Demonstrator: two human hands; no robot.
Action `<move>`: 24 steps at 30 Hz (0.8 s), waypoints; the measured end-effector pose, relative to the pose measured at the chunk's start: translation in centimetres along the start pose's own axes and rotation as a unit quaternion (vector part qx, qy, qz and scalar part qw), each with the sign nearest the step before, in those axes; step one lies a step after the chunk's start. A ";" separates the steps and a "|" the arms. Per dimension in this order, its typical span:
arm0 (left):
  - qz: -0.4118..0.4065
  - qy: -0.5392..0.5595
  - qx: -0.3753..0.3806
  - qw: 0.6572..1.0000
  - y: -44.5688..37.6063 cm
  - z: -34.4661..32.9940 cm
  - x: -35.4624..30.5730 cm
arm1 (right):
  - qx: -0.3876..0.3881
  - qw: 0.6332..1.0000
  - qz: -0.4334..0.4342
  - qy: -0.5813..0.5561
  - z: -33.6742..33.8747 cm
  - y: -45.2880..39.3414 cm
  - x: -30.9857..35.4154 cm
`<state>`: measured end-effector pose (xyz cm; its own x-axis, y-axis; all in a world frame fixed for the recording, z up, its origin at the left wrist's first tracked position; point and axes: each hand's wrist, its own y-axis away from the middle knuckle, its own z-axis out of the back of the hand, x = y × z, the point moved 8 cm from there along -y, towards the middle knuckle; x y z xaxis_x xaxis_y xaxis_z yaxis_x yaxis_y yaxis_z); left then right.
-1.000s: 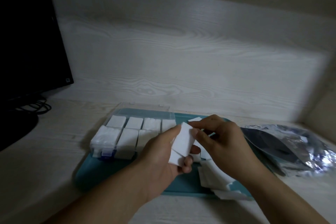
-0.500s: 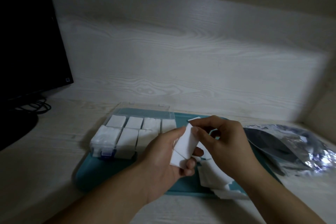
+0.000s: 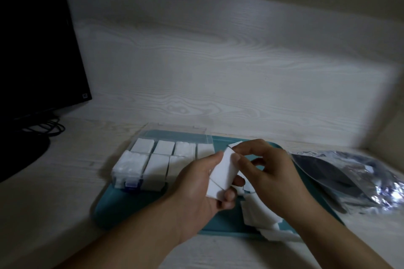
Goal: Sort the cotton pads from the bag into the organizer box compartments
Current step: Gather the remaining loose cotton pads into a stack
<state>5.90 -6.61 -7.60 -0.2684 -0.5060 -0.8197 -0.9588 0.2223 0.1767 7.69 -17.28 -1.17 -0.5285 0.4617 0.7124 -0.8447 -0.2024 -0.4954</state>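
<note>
- Head view: a small stack of white cotton pads (image 3: 222, 176) is held above the teal tray (image 3: 122, 212), just right of the organizer box (image 3: 162, 160).
- Left hand (image 3: 196, 194) grips the stack, thumb on its upper left edge and curled fingers under its lower end.
- Right hand (image 3: 269, 172) pinches the stack's top right corner between thumb and forefinger; its other fingers are loosely curled.
- Step in hand, as judged: squaring the stack before it goes into a compartment.
- Visible compartments of the box already hold white pads; the near right part is hidden behind the left hand.
- Next move calls for finding a free cell and lowering the stack in edge-aligned.
- Loose pads (image 3: 258, 214) lie on the tray beneath the right wrist; the silver bag (image 3: 358, 179) rests to the right.
</note>
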 end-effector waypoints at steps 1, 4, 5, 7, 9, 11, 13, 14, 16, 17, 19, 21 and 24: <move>-0.002 -0.004 -0.001 1.000 0.0 0.0 0.0 | -0.010 1.000 -0.004 -0.005 0.2 0.0 -0.2; -0.009 -0.023 -0.008 1.000 -0.1 0.1 -0.1 | -0.026 0.999 -0.016 -0.023 0.4 -0.1 -0.4; -0.011 -0.028 -0.011 0.999 -0.1 0.2 -0.1 | -0.029 0.999 -0.019 -0.025 0.4 -0.1 -0.5; -0.009 -0.027 -0.012 1.000 -0.1 0.2 0.0 | -0.026 0.999 -0.017 -0.025 0.5 -0.1 -0.5; -0.002 -0.018 -0.006 1.000 0.0 0.0 0.1 | -0.022 0.999 -0.011 -0.025 0.7 -0.2 -0.4; 0.005 -0.011 0.003 1.000 0.1 -0.1 0.2 | -0.027 0.999 -0.006 -0.032 0.9 -0.1 -0.2; 0.008 -0.005 0.008 1.000 0.0 -0.2 0.3 | -0.043 0.999 0.000 -0.030 1.1 0.0 0.0; 0.007 -0.002 0.005 1.000 0.0 -0.1 0.3 | -0.051 0.999 0.004 -0.016 1.2 0.1 0.1; 0.006 -0.002 -0.006 1.000 0.0 0.1 0.2 | -0.047 0.999 0.016 0.023 0.9 0.3 0.2; 0.005 -0.003 -0.010 1.000 0.0 0.2 0.2 | -0.033 0.999 0.019 0.038 0.6 0.3 0.2; 0.006 -0.005 -0.013 1.000 -0.2 0.3 0.1 | 0.001 0.998 0.023 0.053 -0.1 0.3 0.2; 0.005 -0.007 -0.016 1.000 -0.2 0.3 0.1 | 0.015 0.997 0.031 0.062 -0.3 0.2 0.2; 0.004 -0.006 -0.018 1.000 -0.1 0.2 0.0 | 0.009 0.997 0.031 0.065 0.0 0.1 0.1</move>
<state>6.02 -6.44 -7.73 -0.2757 -0.4937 -0.8248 -0.9593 0.1961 0.2033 7.51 -17.23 -1.16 -0.5655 0.5561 0.6091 -0.8126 -0.2489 -0.5270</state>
